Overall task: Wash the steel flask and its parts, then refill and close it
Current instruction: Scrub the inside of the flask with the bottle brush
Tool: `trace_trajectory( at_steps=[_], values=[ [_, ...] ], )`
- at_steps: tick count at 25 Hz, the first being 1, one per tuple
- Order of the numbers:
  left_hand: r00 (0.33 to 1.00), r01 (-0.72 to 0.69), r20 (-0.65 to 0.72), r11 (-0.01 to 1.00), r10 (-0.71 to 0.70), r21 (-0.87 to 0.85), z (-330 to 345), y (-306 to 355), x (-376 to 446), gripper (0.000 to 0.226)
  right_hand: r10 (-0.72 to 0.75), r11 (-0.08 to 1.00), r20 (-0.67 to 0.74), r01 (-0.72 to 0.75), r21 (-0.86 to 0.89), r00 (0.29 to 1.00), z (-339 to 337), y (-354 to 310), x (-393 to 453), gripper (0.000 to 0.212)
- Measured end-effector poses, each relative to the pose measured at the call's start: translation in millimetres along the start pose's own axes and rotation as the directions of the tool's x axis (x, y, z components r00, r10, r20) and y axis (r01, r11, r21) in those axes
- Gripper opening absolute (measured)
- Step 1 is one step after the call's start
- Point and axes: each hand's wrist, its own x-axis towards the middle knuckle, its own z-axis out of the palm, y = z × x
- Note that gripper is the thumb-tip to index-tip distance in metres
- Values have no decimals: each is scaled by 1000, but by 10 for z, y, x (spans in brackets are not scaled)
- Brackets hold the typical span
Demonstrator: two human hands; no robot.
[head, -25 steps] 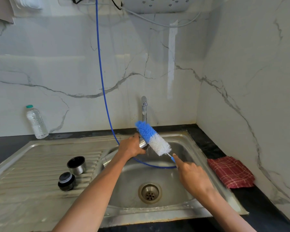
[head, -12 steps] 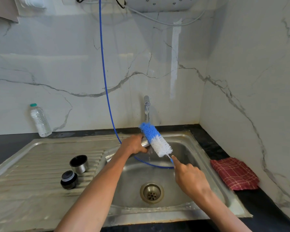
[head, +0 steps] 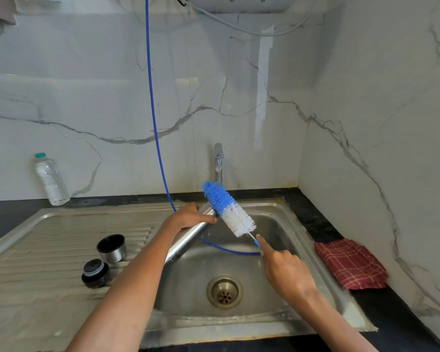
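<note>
My left hand [head: 191, 216] grips the steel flask [head: 188, 240] near its mouth and holds it tilted over the sink basin [head: 285, 283]. In my right hand [head: 285, 270] is the thin handle of a blue-and-white bottle brush [head: 229, 209], index finger laid along it. The bristle head lies just right of the flask's mouth, outside it, under the tap [head: 219, 161]. On the draining board stand the steel cup lid [head: 111, 248] and the black stopper [head: 95, 273].
A blue hose [head: 155, 128] hangs from above and loops into the basin. A plastic water bottle [head: 52, 179] stands at the back left. A red checked cloth [head: 351, 264] lies on the black counter to the right. The drain [head: 224, 292] sits mid-basin.
The brush head has shifted slightly toward the flask's mouth. More of the flask's body shows below my left hand. Both hands keep their hold.
</note>
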Motion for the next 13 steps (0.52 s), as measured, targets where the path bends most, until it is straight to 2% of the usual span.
trace_trajectory(
  at_steps=[4, 6, 11, 13],
  values=[
    [995, 5, 101, 972, 19, -233, 29, 65, -61, 84, -30, 999, -30, 29, -27, 999, -46, -105, 227, 82],
    [985, 30, 173, 960, 19, -278, -28, 43, -107, 77, -45, 999, -35, 45, -18, 998, -23, 16, 216, 82],
    [960, 156, 273, 928, -62, -338, -29, -116, -142, 92, -98, 995, 0, 98, -35, 995, 10, 335, 24, 74],
    [955, 161, 290, 926, -60, -341, 37, -32, -201, 82, -115, 993, -5, 115, -36, 993, -9, 260, 105, 77]
  ],
)
